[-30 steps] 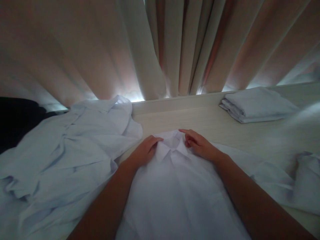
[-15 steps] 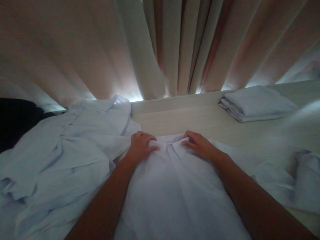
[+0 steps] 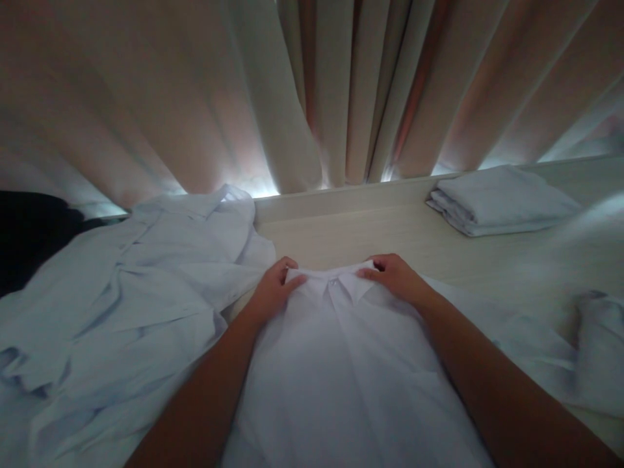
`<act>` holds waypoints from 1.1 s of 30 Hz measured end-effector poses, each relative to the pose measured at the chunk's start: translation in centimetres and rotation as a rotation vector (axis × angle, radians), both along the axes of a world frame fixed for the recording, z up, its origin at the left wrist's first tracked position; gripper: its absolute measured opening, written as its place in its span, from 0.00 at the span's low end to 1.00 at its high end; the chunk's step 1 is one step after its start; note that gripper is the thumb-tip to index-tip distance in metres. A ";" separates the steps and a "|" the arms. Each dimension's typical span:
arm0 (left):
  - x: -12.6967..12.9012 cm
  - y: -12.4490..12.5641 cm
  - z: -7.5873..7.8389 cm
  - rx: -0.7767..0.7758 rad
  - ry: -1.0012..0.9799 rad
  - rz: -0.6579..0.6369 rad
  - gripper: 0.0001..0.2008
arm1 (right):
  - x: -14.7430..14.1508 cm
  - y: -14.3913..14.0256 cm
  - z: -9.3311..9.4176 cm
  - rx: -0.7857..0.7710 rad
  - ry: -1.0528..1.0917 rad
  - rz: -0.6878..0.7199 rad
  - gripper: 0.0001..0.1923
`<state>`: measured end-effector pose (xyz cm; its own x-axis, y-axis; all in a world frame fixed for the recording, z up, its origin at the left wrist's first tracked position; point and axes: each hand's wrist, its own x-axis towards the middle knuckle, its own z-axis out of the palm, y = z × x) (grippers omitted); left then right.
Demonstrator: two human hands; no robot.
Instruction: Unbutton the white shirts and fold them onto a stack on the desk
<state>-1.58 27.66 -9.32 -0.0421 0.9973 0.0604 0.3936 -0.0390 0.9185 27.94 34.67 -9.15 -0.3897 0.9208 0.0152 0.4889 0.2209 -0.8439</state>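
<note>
A white collared shirt (image 3: 322, 364) lies in front of me, front side up, its collar at the far end and its lower part running out of view at the bottom. My left hand (image 3: 274, 286) pinches the left end of the collar between thumb and fingers. At the collar's right end, my right hand (image 3: 394, 276) grips the cloth in the same way. The collar is stretched nearly straight between both hands, with its two points lying down on the shirt front. One sleeve spreads out to the right, past my right forearm.
Another white shirt (image 3: 160, 286) lies spread and wrinkled on the left, beside a black item (image 3: 36, 234). A folded white garment (image 3: 507, 198) rests at the back right of the pale surface (image 3: 341, 234). More white cloth (image 3: 602, 351) sits at the right edge. Curtains (image 3: 302, 97) hang behind.
My hands have moved slightly apart along the collar, the left one leftward and the right one rightward. The collar is now pulled straighter and its neck opening looks flatter.
</note>
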 end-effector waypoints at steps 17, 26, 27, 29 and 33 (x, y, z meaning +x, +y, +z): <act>0.7 0.3 1.0 -0.061 0.077 0.015 0.16 | -0.7 -0.1 -1.2 0.114 0.216 -0.156 0.10; -0.4 0.6 0.3 -0.234 0.576 -0.070 0.24 | -0.6 -0.4 -1.6 0.265 -0.267 -0.168 0.28; -0.4 0.7 0.2 -0.223 0.615 -0.083 0.21 | -0.6 -0.4 -1.5 0.312 -0.364 -0.174 0.29; -0.6 0.7 0.2 -0.176 0.605 -0.068 0.16 | 0.2 -0.6 -0.9 0.398 -0.485 -0.206 0.29; -1.6 -0.9 1.7 -0.053 0.645 0.082 0.20 | 7.5 -1.7 1.4 0.502 -0.582 -0.474 0.24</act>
